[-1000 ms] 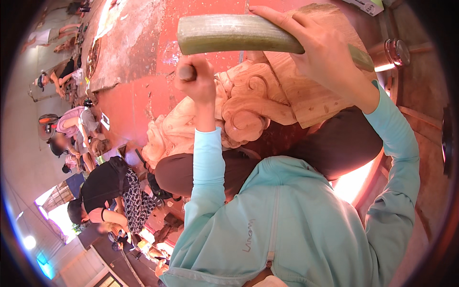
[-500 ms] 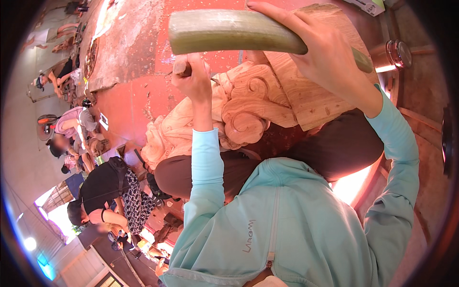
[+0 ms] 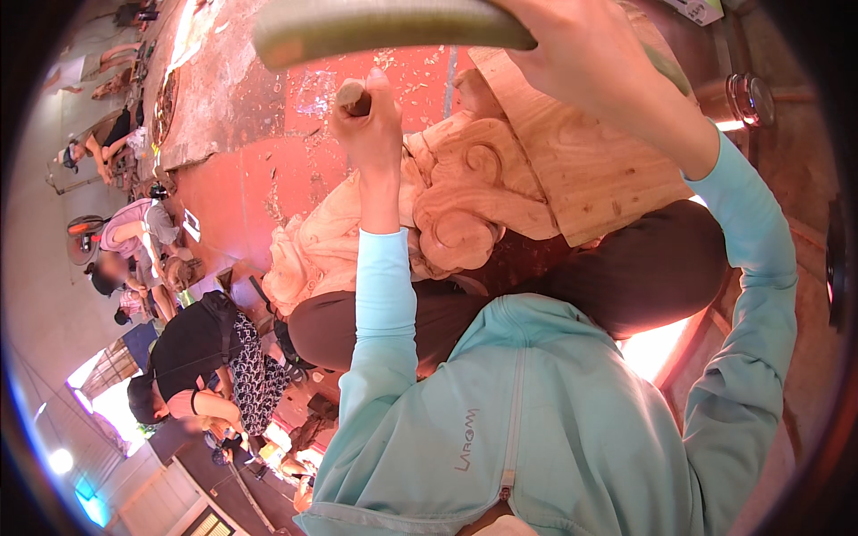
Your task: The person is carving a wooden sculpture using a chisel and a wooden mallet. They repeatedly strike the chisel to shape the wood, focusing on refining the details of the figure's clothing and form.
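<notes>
Left hand [image 3: 371, 125] fisted, right hand [image 3: 590, 62] raised

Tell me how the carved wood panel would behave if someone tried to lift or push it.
The panel looks thick and solid, so probably stiff and rather heavy. It leans on the person's lap, so a push may tip or slide it. The raised scrolls are thin at the edges and could chip under a knock. The left hand holds a tool against it; the right hand grips a mallet.
</notes>
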Tool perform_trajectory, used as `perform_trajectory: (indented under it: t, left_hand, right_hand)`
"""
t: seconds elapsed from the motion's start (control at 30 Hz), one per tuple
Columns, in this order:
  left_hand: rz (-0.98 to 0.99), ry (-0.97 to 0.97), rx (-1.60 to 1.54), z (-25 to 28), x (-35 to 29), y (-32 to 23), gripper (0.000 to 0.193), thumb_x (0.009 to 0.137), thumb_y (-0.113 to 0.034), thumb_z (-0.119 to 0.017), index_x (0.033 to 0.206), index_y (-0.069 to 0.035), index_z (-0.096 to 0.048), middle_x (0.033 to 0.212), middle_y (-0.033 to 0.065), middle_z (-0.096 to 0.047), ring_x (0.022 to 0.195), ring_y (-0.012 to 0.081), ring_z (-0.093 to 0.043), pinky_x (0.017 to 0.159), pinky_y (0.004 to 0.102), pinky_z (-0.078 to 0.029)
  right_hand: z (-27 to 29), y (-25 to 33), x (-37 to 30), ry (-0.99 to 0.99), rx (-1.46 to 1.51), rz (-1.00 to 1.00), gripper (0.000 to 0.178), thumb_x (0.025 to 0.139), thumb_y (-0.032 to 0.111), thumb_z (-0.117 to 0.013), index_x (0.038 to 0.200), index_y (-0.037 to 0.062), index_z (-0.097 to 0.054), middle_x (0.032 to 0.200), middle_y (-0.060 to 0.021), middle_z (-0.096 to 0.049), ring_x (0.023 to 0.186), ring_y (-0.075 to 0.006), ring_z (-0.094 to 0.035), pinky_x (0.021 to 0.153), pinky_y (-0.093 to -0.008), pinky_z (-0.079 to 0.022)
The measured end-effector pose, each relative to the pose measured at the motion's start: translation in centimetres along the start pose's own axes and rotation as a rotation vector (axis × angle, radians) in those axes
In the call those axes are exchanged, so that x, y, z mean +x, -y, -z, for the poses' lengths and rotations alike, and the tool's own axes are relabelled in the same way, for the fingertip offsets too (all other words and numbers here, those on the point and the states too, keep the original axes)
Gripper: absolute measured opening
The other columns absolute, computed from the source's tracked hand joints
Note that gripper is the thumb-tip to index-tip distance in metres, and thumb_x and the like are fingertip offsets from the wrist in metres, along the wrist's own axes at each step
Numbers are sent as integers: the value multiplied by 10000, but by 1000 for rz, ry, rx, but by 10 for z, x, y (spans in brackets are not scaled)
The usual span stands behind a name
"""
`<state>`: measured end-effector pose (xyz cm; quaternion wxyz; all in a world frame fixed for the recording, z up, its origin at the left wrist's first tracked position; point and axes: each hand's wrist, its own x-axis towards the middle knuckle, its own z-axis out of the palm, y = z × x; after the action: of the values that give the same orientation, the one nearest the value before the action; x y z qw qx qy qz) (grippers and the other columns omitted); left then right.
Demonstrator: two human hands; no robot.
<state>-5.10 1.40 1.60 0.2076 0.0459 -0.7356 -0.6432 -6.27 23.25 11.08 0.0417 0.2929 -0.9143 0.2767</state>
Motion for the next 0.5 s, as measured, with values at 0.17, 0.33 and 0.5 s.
perform_trajectory:
  t: [0.17, 0.33, 0.5]
  left_hand:
    - [-165, -45, -123, 1, 1, -2, 306, 893, -42, -542, 625, -76, -398, 486, -11, -389, 385, 53, -349, 343, 231, -259]
    - [-148, -88, -158, 13, 2, -18, 259, 918, -60, -536, 683, -59, -428, 494, 12, -404, 370, 77, -356, 326, 250, -277]
    - [-61, -64, -198, 16, 0, -5, 264, 915, -69, -548, 685, -72, -418, 491, 9, -384, 374, 80, -356, 328, 250, -274]
  right_hand:
    - [-8, -13, 3, 86, -305, 44, 655, 848, 12, -506, 1448, 207, -328, 898, -115, -551, 775, -241, -579, 699, -386, -487]
    - [-5, -10, -7, 48, -99, -7, 651, 861, 16, -483, 1457, 209, -304, 893, -128, -546, 727, -257, -560, 680, -402, -458]
    - [17, 14, -9, 199, -9, -88, 658, 838, 78, -531, 1449, 180, -308, 891, -159, -546, 738, -300, -574, 664, -408, -451]
